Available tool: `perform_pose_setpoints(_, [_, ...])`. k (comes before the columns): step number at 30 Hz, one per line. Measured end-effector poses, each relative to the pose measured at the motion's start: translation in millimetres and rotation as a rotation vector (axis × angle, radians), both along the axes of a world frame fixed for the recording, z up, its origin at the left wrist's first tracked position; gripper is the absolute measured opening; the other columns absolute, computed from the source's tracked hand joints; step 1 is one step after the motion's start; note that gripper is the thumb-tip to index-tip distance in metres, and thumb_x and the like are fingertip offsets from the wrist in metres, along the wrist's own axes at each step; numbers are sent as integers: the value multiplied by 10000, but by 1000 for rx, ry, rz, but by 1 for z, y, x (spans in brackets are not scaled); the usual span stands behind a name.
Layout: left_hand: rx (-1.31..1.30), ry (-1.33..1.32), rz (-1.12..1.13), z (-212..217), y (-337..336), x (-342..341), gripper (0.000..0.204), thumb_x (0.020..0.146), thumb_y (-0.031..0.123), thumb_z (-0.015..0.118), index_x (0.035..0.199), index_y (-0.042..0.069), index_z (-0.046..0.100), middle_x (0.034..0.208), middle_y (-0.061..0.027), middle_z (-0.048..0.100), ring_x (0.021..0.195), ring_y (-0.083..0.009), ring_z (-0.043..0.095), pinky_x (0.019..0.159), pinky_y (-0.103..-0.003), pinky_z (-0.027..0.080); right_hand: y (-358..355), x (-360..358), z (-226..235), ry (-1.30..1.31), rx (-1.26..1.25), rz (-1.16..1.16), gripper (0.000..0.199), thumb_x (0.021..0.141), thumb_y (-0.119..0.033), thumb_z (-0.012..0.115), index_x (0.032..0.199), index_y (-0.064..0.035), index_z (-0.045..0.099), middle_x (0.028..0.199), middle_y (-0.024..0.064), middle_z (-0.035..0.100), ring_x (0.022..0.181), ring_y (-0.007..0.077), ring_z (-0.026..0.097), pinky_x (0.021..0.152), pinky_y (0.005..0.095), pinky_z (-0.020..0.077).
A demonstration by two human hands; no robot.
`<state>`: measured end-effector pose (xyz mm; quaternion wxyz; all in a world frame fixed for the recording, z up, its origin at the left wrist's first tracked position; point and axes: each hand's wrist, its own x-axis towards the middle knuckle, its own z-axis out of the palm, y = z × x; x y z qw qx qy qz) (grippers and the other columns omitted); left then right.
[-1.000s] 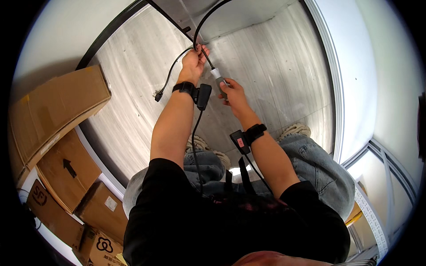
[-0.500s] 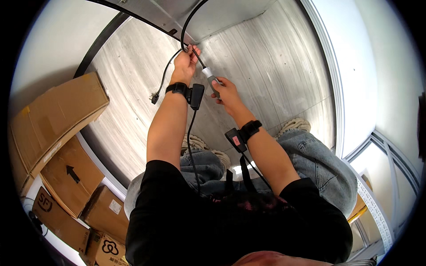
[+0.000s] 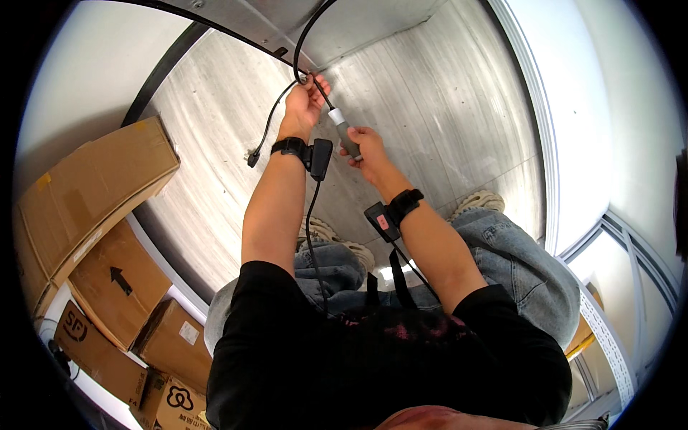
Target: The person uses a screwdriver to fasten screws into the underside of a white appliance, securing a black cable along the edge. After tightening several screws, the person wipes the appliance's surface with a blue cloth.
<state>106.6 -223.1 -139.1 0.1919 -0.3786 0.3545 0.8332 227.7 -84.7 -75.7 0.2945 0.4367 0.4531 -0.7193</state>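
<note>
Pale grey floor [image 3: 215, 186] with a brushed, streaky grain fills the view under me, running out to a white wall [image 3: 609, 107] on the right and another white wall on the far left. From that floor I go to my left hand [image 3: 304, 104], raised and clenched around a black cable [image 3: 304, 39] that arcs away toward the far edge; a thinner black lead [image 3: 266, 129] hangs from the same fist and ends in a small plug just left of my wrist. My right hand [image 3: 365, 147] sits near it, to the right, fingers wrapped around a grey-handled tool [image 3: 345, 132] with a white collar, its thin shaft angled up into the left fist. Both wrists carry black straps with small devices. Below the hands I see my jeans and sandals. Brown cardboard boxes [image 3: 93, 201] are stacked along the left side, near me.
</note>
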Motion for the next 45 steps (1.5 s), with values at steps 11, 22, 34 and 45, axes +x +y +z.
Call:
perform_pose_setpoints(11, [-128, -59, -107, 13, 7, 1, 203, 959, 122, 478, 1126, 27, 542, 1041, -82, 621, 879, -201, 632, 797, -341, 549, -2, 11, -14, 90, 98, -16, 306, 906, -273, 577, 1080, -33, 506, 929, 88, 574, 766, 170, 566, 620, 323, 436])
perform_pose_setpoints(22, [-74, 16, -189, 25, 4, 6, 209, 959, 134, 474, 1114, 13, 545, 1056, -111, 617, 931, -228, 640, 772, -344, 558, 14, 13, -37, -39, -236, -28, 420, 966, -407, 423, 1030, -10, 543, 821, 83, 567, 665, 179, 539, 579, 326, 434])
perform_pose_setpoints(34, [7, -59, -130, 25, 3, 4, 160, 947, 108, 487, 1069, 59, 579, 1001, -64, 636, 849, -188, 643, 747, -325, 547, 18, 18, -38, -130, -311, -85, 482, 916, -476, 507, 1018, -5, 503, 799, 86, 543, 625, 182, 516, 558, 308, 429])
perform_pose_setpoints(45, [-227, -58, -181, 26, 11, 4, 182, 956, 93, 453, 1095, 46, 560, 1044, -69, 632, 890, -197, 638, 745, -343, 550, 10, 16, -35, -73, -157, -163, 380, 922, -407, 516, 934, -28, 544, 700, 54, 538, 574, 178, 496, 564, 314, 432])
